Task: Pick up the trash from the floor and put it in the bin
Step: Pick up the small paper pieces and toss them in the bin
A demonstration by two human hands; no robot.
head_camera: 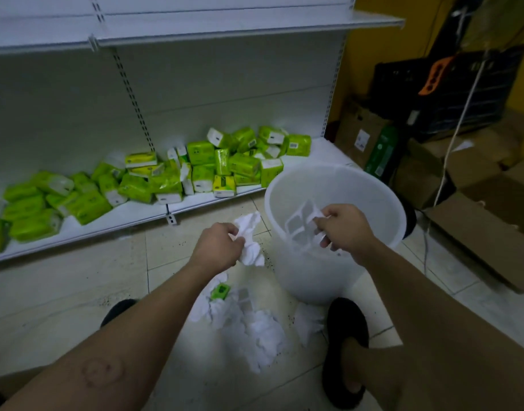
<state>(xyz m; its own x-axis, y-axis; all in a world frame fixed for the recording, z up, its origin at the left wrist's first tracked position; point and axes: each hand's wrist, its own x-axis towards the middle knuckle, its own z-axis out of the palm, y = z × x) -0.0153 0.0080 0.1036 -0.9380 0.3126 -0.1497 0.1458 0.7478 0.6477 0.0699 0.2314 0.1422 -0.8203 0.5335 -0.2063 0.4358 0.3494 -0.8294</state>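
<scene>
A translucent white bin (370, 185) stands on the tiled floor, slightly right of centre. My right hand (345, 229) is over its opening, shut on a clear plastic wrapper (302, 222) that hangs inside the rim. Just left of the bin, my left hand (217, 247) grips crumpled white tissue (250, 241) above the floor. Below my hands lies a pile of white tissues (251, 324) with a small green wrapper piece (220, 291) on it. Another crumpled tissue (306, 321) lies by the bin's base.
A low white shelf (130, 213) along the wall holds several green tissue packs (219, 164). Cardboard boxes (486, 229) and black crates (450, 93) crowd the right side. My feet in black slippers (346, 351) stand beside the pile. A white cord (450, 149) hangs at right.
</scene>
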